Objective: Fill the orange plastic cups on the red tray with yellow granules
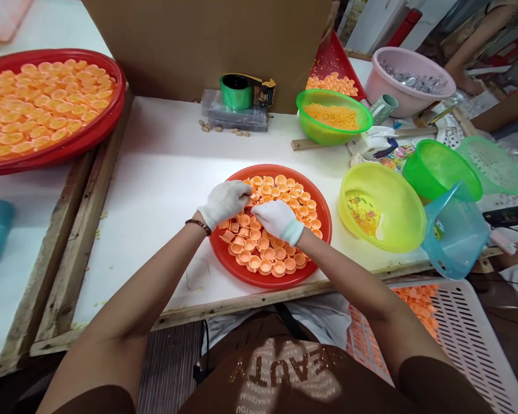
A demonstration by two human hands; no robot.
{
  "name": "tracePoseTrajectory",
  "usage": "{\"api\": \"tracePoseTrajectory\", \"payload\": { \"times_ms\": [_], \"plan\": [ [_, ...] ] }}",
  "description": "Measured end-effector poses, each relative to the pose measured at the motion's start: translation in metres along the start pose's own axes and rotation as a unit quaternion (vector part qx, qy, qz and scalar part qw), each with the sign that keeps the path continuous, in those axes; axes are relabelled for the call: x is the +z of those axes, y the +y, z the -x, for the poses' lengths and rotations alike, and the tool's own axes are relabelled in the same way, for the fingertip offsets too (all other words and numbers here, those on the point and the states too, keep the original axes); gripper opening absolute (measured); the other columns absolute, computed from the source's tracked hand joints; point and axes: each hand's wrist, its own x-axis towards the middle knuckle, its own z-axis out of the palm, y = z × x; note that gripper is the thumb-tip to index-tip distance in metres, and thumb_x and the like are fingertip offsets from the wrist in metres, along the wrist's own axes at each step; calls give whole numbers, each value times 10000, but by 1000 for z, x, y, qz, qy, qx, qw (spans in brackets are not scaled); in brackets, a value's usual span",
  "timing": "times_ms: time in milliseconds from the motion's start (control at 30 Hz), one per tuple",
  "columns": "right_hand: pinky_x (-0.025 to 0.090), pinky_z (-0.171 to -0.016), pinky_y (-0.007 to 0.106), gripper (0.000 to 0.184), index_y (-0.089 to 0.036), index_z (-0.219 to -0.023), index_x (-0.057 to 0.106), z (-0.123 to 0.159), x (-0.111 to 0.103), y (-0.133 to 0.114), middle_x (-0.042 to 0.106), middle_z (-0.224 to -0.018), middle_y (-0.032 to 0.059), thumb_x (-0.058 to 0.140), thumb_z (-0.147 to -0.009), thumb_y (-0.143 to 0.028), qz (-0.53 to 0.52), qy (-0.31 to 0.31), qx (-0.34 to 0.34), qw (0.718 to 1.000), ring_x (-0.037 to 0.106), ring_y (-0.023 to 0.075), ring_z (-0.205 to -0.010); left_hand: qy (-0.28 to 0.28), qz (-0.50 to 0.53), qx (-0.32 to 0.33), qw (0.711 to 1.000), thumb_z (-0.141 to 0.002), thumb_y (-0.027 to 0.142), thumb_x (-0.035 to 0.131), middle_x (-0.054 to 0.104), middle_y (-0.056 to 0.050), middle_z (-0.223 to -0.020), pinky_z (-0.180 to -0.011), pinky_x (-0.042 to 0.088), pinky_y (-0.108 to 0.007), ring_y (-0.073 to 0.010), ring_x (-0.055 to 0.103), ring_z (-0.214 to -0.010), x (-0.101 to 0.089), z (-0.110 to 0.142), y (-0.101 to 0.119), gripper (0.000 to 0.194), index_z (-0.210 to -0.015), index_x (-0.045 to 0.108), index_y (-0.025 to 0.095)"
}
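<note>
A round red tray lies on the white table in front of me, filled with several small orange plastic caps. Both my hands wear white gloves and rest over the caps near the tray's middle. My left hand is curled, fingers bent down onto the caps at the tray's upper left. My right hand is also curled, fingertips pressed among the caps right beside the left hand. What the fingers pinch is hidden beneath them.
A big red tray of orange caps sits far left. A yellow bowl, green bowls, blue scoop, pink basin, tape dispenser and cardboard wall surround. A white crate stands lower right. Another person's arm shows far right.
</note>
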Motion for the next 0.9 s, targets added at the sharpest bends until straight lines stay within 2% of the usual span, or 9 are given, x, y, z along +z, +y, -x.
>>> {"api": "tracePoseTrajectory", "payload": {
  "times_ms": [67, 133, 300, 367, 467, 567, 633, 767, 900],
  "plan": [
    [284, -696, 357, 310, -174, -1102, 733, -1, -3, -4, 754, -962, 77, 424, -1096, -196, -7, -3, 30, 1000, 626, 215, -848, 3, 11, -26, 1000, -896, 197, 523, 791, -63, -1010, -779, 498, -337, -235, 696, -877, 3, -8, -5, 298, -989, 802, 241],
    [290, -700, 362, 313, -179, -1118, 740, -1, -4, -6, 744, -989, 86, 432, -1072, -151, 7, -8, 23, 1000, 623, 224, -874, 9, 17, -37, 999, -876, 185, 530, 789, -57, -975, -752, 488, -335, -234, 690, -852, 7, -11, -7, 298, -959, 809, 247],
    [278, -719, 384, 351, -196, -1078, 772, 8, 2, -3, 712, -1115, 120, 480, -971, -34, 61, -18, -20, 998, 588, 262, -946, 47, 19, -39, 998, -859, 202, 585, 739, -104, -1126, -784, 494, -356, -246, 690, -904, 10, -4, -2, 217, -910, 797, 202],
    [273, -716, 386, 338, -184, -1079, 769, 14, 4, -2, 707, -1113, 128, 484, -975, -35, 58, -1, -17, 998, 571, 256, -930, 80, 28, -50, 995, -924, 240, 535, 713, -129, -1169, -819, 508, -366, -252, 688, -948, 7, 10, -3, 273, -1020, 783, 177],
    [269, -705, 380, 301, -168, -1110, 749, 23, 7, -6, 705, -1049, 109, 479, -1013, -80, 30, 51, -22, 998, 550, 231, -869, 118, 46, -64, 990, -999, 296, 447, 698, -139, -1125, -847, 525, -372, -244, 681, -960, 2, 47, -8, 348, -1096, 749, 153],
    [277, -712, 369, 263, -177, -1156, 734, 23, 10, -17, 707, -1025, 84, 495, -1085, -257, -17, 77, -81, 994, 559, 225, -873, 90, 59, -39, 993, -948, 332, 572, 730, -84, -1030, -841, 537, -365, -223, 688, -887, 8, 90, -9, 229, -972, 761, 203],
    [276, -715, 368, 274, -171, -1153, 737, 16, 13, -25, 718, -1003, 85, 503, -1092, -300, -28, 69, -85, 994, 570, 230, -878, 81, 51, -37, 995, -918, 308, 612, 751, -87, -1039, -861, 536, -399, -253, 699, -917, 19, 112, -5, 202, -1007, 764, 210],
    [305, -739, 372, 259, -160, -1001, 762, 0, 15, -30, 730, -951, 103, 514, -1057, -209, -32, 48, -30, 998, 583, 236, -859, 111, 26, -73, 991, -972, 261, 538, 765, -109, -1089, -900, 517, -424, -277, 706, -986, 43, 128, 6, 247, -1092, 742, 191],
    [402, -787, 357, 265, -163, -953, 751, 6, 5, -21, 737, -934, 92, 504, -1041, -201, -142, 111, 34, 983, 625, 230, -871, 144, -2, -123, 982, -993, 350, 558, 753, -141, -1076, -869, 497, -447, -313, 700, -979, 51, 132, 12, 276, -1081, 739, 161]
  ]
}}
